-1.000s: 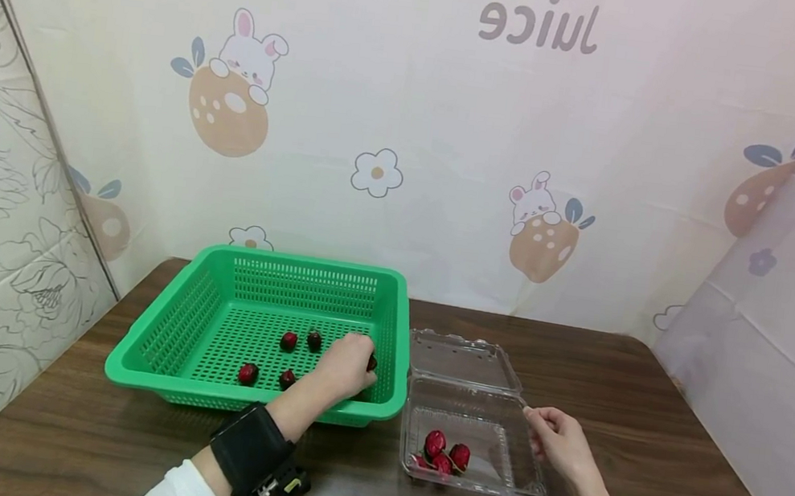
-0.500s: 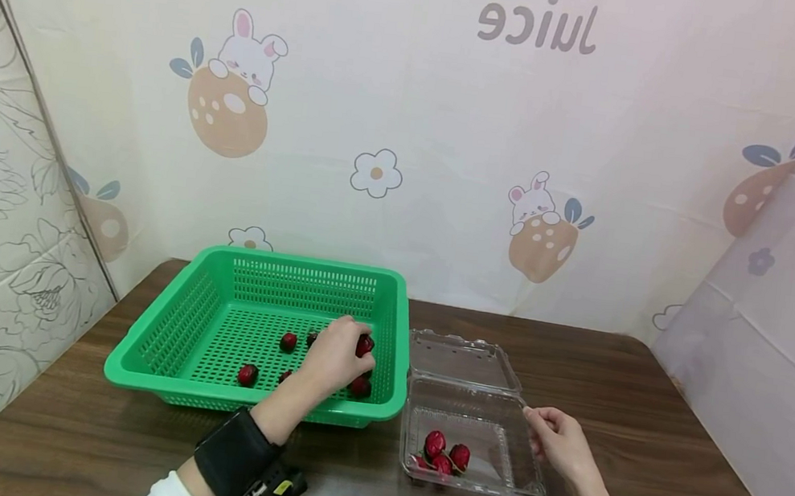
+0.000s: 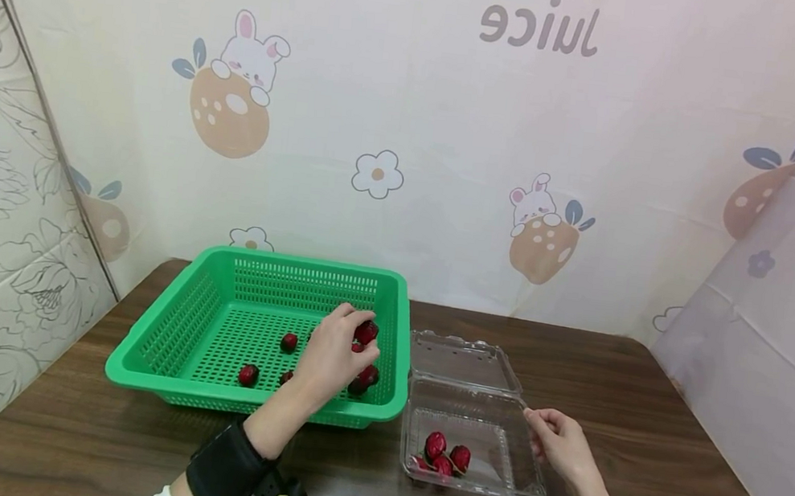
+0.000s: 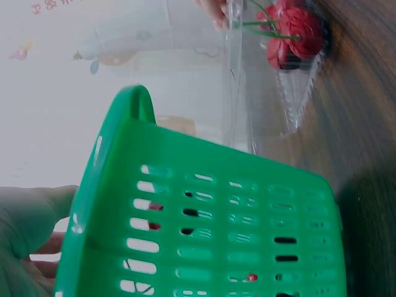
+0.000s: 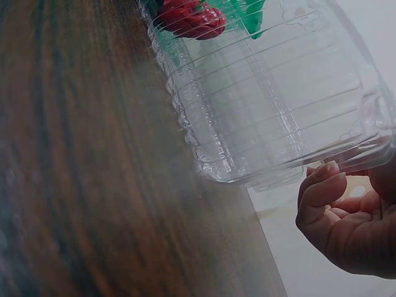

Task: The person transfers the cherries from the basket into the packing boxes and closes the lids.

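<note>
My left hand (image 3: pixel 328 354) is over the right part of a green slotted plastic basket (image 3: pixel 150 382), pinching a dark red cherry (image 3: pixel 366 331) between thumb and fingers. More cherries (image 3: pixel 248 375) lie on the basket floor, some partly hidden by that hand. In the left wrist view the basket wall covers most of the hand (image 4: pixel 28 235), and the held cherry cannot be made out. To the right, a clear plastic clamshell box (image 3: pixel 483 431) stands with its lid (image 3: pixel 462 360) laid back. Several cherries with green stems (image 4: pixel 297 31) sit in its front left corner. My right hand (image 3: pixel 562 445) pinches the box's right rim.
Basket and box stand side by side on a dark wooden table (image 3: pixel 616 384), almost touching. A printed curtain (image 3: pixel 429 227) hangs behind the table's far edge, with more hanging cloth at both sides. A black camera strap (image 3: pixel 229 469) is round my left wrist.
The left hand has risen from the basket floor with a cherry in its fingers, moving slightly up and back, uncovering other cherries below. My right hand and the box have stayed put.
</note>
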The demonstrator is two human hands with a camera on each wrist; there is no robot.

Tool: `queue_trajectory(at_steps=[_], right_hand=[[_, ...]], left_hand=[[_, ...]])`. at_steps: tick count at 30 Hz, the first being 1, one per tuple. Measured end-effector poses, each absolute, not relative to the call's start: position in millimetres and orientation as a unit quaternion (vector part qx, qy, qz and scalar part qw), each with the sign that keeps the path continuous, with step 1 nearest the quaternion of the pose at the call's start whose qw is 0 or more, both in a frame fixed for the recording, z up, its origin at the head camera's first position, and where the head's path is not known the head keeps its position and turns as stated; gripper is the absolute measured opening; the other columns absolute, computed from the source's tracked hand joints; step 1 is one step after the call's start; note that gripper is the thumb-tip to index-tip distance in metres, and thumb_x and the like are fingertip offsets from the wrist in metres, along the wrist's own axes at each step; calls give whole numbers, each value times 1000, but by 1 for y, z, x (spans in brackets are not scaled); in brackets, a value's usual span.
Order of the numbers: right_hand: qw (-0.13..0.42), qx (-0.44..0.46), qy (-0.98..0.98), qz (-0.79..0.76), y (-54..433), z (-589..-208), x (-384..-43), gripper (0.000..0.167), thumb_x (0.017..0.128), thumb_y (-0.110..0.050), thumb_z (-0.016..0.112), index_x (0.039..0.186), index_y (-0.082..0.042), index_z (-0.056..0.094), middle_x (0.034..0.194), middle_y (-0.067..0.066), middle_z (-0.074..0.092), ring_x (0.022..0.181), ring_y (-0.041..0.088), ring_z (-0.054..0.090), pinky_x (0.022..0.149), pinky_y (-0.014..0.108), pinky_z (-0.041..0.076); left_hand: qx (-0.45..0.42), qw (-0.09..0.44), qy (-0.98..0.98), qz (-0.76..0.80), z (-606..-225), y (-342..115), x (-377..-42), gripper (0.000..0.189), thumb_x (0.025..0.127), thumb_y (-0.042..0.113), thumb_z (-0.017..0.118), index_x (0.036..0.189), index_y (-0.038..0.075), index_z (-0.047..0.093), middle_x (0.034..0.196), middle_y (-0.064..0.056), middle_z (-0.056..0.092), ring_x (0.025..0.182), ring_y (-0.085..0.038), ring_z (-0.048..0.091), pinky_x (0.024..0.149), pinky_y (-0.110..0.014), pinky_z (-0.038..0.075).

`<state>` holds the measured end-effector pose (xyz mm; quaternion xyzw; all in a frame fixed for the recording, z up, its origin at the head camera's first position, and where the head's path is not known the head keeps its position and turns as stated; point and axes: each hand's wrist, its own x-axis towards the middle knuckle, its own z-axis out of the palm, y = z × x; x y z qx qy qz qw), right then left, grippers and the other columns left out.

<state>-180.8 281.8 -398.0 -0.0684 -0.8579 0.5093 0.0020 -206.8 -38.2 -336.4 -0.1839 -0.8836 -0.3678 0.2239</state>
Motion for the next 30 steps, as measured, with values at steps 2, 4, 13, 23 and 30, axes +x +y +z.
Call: queue_trajectory(at_steps=[2, 4, 13, 23, 30], right_hand=[[3, -70, -857, 510, 282, -398, -181, 26, 92, -16, 48, 92, 10, 48, 59, 1, 46, 48, 10, 44, 45, 24, 41], [4, -70, -857, 510, 282, -398, -181, 26, 92, -16, 48, 93, 10, 48, 60, 1, 46, 48, 9, 44, 45, 24, 41], [5, -71, -857, 510, 281, -397, -180, 25, 92, -15, 48, 92, 10, 48, 60, 1, 46, 48, 10, 44, 44, 24, 41], [5, -71, -857, 511, 281, -398, -180, 25, 92, -14, 47, 92, 11, 48, 59, 1, 46, 47, 10, 44, 44, 24, 41], [7, -69, -853, 518, 281, -398, -180, 25, 92, -13, 47, 93, 11, 48, 59, 2, 45, 47, 10, 43, 44, 24, 41]], left_hand=[[-189, 245, -873, -376, -336, -36, -204, 31, 77, 8, 64, 107, 1, 61, 90, -8, 54, 70, -17, 53, 55, -22, 43], [-198, 266, -862, -382, -335, -34, -202, 31, 76, 7, 65, 106, 1, 61, 89, -8, 54, 68, -15, 52, 53, -20, 42], [-241, 355, -819, -382, -331, -24, -195, 30, 73, 4, 67, 102, 0, 62, 86, -6, 53, 71, -14, 52, 55, -22, 43], [-292, 394, -780, -388, -329, -8, -186, 32, 71, 3, 69, 102, 0, 62, 87, -5, 53, 76, -13, 53, 61, -21, 46], [-317, 378, -776, -393, -333, 5, -181, 33, 73, 4, 68, 105, 1, 61, 90, -6, 53, 77, -13, 52, 61, -18, 46]])
